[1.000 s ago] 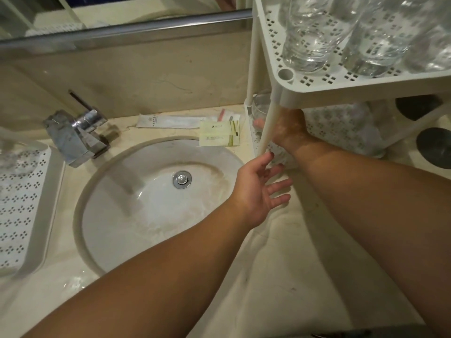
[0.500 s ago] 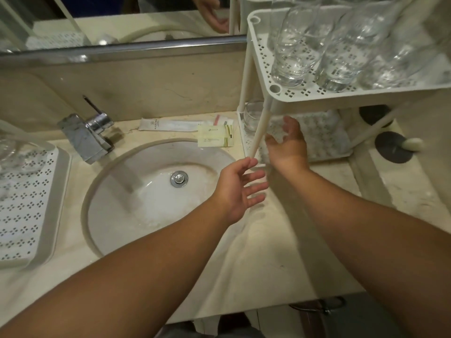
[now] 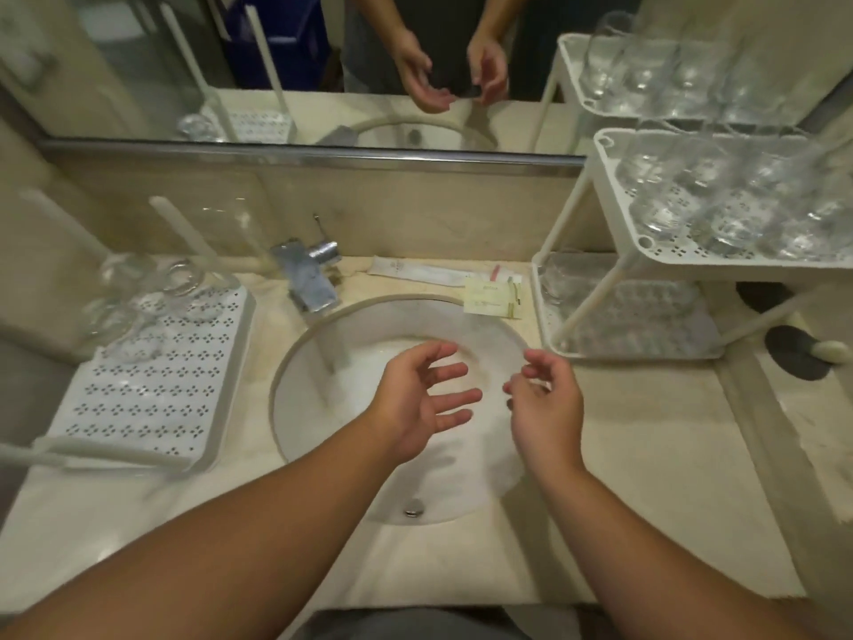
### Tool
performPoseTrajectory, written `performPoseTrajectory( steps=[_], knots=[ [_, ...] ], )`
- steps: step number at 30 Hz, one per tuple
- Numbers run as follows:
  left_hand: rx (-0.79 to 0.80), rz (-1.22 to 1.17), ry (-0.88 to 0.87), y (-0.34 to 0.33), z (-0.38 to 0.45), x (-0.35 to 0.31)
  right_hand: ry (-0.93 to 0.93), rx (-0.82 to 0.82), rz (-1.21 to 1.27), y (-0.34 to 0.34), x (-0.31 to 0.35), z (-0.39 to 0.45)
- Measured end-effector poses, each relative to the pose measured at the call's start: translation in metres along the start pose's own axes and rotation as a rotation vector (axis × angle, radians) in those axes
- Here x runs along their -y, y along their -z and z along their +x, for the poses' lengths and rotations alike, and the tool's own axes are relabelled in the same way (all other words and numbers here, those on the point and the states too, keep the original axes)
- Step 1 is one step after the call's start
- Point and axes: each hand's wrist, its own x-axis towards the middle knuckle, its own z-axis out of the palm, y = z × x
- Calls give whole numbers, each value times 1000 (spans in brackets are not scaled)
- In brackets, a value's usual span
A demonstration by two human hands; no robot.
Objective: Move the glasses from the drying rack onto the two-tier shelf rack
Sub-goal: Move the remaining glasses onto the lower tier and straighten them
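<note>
drying rack (image 3: 152, 399): white perforated tray at the left of the frame, on the counter beside the sink; its white posts slant up toward the upper left.
glasses on the drying rack (image 3: 152, 293): a few clear glasses cluster at the tray's far end, near the faucet; motion blur hides their exact count, and the near part of the tray is bare.
two-tier shelf rack (image 3: 646, 244): white perforated stand at the right of the frame, on slanted white legs.
upper tier glasses (image 3: 724, 210): the top tier is crowded with clear glasses standing close together, at the upper right of the frame.
lower tier glass (image 3: 556, 279): one clear glass stands at the far left corner of the bottom tier; the rest of that tier shows only its perforated floor.
sink (image 3: 323, 362): round white basin at the centre of the frame, with a chrome faucet (image 3: 307, 279) at its far left rim.
packets (image 3: 491, 297): small paper sachets lie on the counter between the faucet and the shelf rack.
left hand (image 3: 415, 408): hovers over the basin, palm turned toward the right, fingers spread and relaxed, holding nothing.
right hand (image 3: 547, 408): hovers over the basin just beside the left, not touching it, fingers loosely curled, holding nothing.
mirror (image 3: 277, 62): along the top of the frame, reflects both hands and the racks.
</note>
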Motion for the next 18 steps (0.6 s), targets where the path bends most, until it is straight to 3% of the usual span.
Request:
performPoseTrajectory(
  steps=[11,18],
  knots=[
    [-136,-96,-126,143,-63,-63,102,395,-81,-156,42,-73],
    [-276,-230,-272,197,-105,-115,207,547,-118,-254,68,-106]
  ],
)
